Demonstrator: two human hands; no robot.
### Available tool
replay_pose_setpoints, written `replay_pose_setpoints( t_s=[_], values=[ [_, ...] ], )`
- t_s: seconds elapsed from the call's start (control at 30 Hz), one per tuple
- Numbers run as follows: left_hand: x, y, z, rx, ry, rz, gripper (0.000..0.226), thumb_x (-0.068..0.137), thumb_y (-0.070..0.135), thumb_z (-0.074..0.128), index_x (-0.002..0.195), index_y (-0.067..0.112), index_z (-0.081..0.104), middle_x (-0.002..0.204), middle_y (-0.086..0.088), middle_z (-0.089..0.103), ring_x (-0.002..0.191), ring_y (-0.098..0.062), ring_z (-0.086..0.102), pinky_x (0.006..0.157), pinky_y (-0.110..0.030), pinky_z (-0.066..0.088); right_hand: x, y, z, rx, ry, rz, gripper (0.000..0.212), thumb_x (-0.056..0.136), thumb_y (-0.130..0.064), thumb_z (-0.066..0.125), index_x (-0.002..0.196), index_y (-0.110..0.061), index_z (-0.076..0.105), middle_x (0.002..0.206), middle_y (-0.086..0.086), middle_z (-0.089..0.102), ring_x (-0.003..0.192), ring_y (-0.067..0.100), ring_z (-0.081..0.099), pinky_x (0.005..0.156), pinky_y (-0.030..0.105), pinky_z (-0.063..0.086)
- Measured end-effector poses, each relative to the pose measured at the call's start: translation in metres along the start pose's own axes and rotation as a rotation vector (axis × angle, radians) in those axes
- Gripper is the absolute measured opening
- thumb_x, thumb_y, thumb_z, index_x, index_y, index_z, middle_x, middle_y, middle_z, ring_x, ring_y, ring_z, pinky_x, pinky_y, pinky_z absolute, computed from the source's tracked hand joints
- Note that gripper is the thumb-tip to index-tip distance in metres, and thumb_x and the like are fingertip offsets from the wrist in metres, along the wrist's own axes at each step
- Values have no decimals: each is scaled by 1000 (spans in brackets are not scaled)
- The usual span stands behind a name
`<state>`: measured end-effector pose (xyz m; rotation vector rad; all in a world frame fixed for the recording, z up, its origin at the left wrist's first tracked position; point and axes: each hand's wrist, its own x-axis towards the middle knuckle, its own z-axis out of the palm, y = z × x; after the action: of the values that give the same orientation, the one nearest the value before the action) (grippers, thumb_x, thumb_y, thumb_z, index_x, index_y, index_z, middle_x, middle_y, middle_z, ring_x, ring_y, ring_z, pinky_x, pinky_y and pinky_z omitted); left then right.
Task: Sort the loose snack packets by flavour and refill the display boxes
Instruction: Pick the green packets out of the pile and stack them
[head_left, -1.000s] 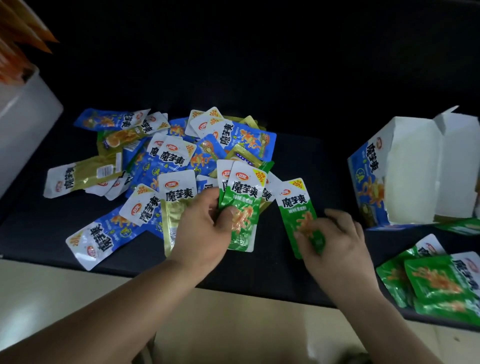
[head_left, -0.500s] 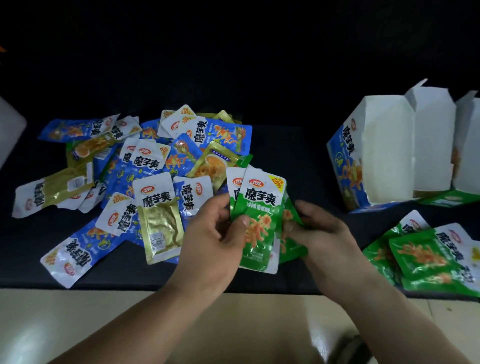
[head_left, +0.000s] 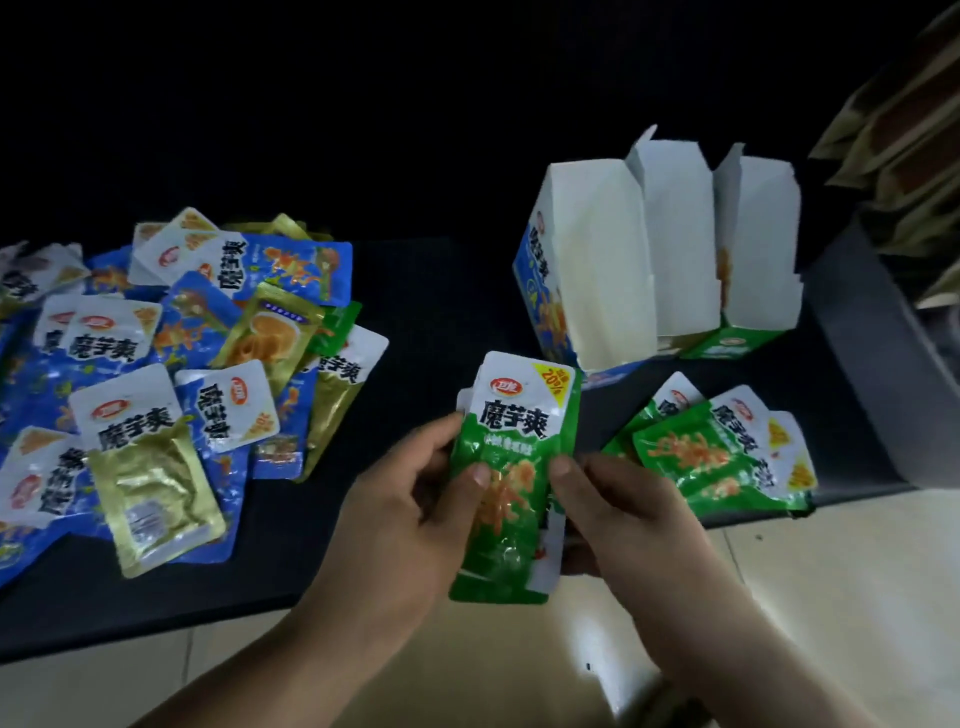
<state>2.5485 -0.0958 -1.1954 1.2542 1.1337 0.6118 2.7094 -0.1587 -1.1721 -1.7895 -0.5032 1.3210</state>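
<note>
Hands: left hand (head_left: 415, 512), right hand (head_left: 623, 512) fingers grasping green packets (head_left: 511, 483) | mixed pile (head_left: 171, 374) left | boxes (head_left: 587, 270) right

Dim overall, with the upper half lost to near-black and the dark desk (head_left: 415, 291) swallowing detail, while the pale floor (head_left: 831, 597) along the bottom edge reads brightest and slightly washed. Soft glare on the glossy packets (head_left: 156, 364) at the desk's left edge and on the green packet (head_left: 514, 467) held up in the middle, white box flaps (head_left: 597, 260) near the right edge glowing against the dark, shadows faint and diffuse. Smeared and soft toward the left edge and top right corner, with wide-angle bending of straight lines there, print sharpest in the centre.
</note>
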Motion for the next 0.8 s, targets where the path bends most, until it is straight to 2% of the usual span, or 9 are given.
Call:
replay_pose_setpoints(
  t_s=[0.07, 0.17, 0.23, 0.3, 0.4, 0.47, 0.57, 0.67, 0.8],
  values=[
    [2, 2, 20, 51, -20, 27, 46, 98, 17, 67, 126, 52, 58, 99, 21, 74, 87, 0, 73, 73, -18, 59, 1, 7, -18, -29, 92, -60, 7, 100, -20, 64, 101, -18, 71, 89, 15, 77, 86, 40, 74, 74, 57, 63],
    [11, 4, 50, 120, -55, 72, 44, 97, 19, 70, 125, 50, 55, 101, 22, 72, 85, -2, 72, 73, -23, 61, -1, 19, -42, 81, 321, -123, 34, 84, -21, 82, 104, -38, 60, 97, 5, 78, 83, 32, 76, 72, 61, 62],
    [24, 5, 70, 157, -76, 100, 38, 96, 19, 72, 119, 45, 57, 99, 24, 72, 85, -1, 72, 72, -22, 60, -3, 22, -57, 143, 341, -161, 41, 80, -14, 87, 101, -33, 57, 97, 7, 76, 80, 28, 77, 65, 51, 63],
    [41, 8, 90, 205, -110, 122, 30, 94, 18, 74, 110, 41, 62, 94, 25, 72, 83, 1, 71, 73, -23, 59, 0, 26, -74, 84, 303, -176, 30, 81, -7, 84, 95, -24, 63, 90, 9, 75, 69, 23, 74, 57, 37, 57],
    [63, 17, 122, 274, -212, 129, 22, 95, 21, 74, 105, 39, 66, 88, 24, 73, 86, 5, 70, 82, -27, 60, 8, 31, -93, 116, 358, -109, 23, 83, -3, 82, 91, -22, 71, 84, 9, 76, 64, 24, 73, 61, 41, 61],
    [72, 23, 137, 276, -289, 131, 21, 96, 21, 72, 112, 34, 70, 97, 22, 74, 93, 5, 70, 90, -28, 60, 15, 30, -103, 155, 471, -106, 24, 83, -5, 83, 92, -25, 73, 80, 4, 76, 63, 19, 73, 64, 39, 63],
    [77, 26, 150, 322, -327, 125, 36, 97, 18, 71, 130, 29, 66, 103, 27, 66, 102, 9, 65, 93, -16, 54, 29, 27, -114, 137, 584, -119, 24, 84, -13, 83, 99, -27, 71, 85, 2, 75, 63, 16, 74, 68, 40, 64],
    [77, 13, 154, 455, -264, 108, 47, 97, 19, 71, 141, 29, 59, 117, 24, 59, 115, 0, 59, 95, -15, 48, 45, 30, -122, -58, 610, -88, 31, 80, -35, 85, 105, -31, 68, 87, -4, 70, 77, 18, 74, 74, 48, 64],
    [77, -4, 155, 508, -226, 167, 45, 94, 17, 72, 138, 27, 65, 138, 18, 54, 131, 1, 48, 113, -19, 40, 52, 22, -131, -612, 621, -65, 39, 78, -62, 76, 108, -39, 67, 106, -8, 56, 94, 21, 66, 74, 38, 55]
  ],
)
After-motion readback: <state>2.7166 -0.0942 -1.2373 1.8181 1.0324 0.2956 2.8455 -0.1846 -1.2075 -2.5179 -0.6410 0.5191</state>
